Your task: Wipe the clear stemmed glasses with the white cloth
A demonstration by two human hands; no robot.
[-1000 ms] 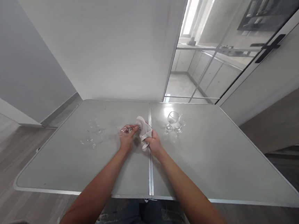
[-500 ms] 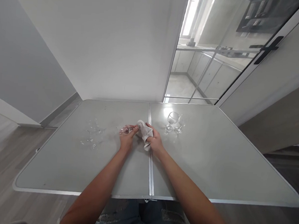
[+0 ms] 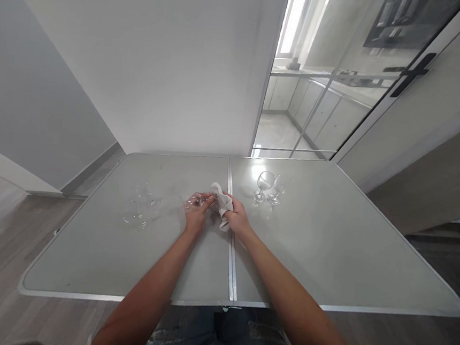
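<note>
Head view, left hand with fingers closed around a clear glass, right hand pinching a white cloth, above the bench.

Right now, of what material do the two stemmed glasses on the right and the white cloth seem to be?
The two stemmed glasses look like clear, glossy glass: the table shows through and highlights shine; clear plastic is possible. The white cloth looks like soft, matt fabric, loosely folded; its fibre I cannot tell.
</note>
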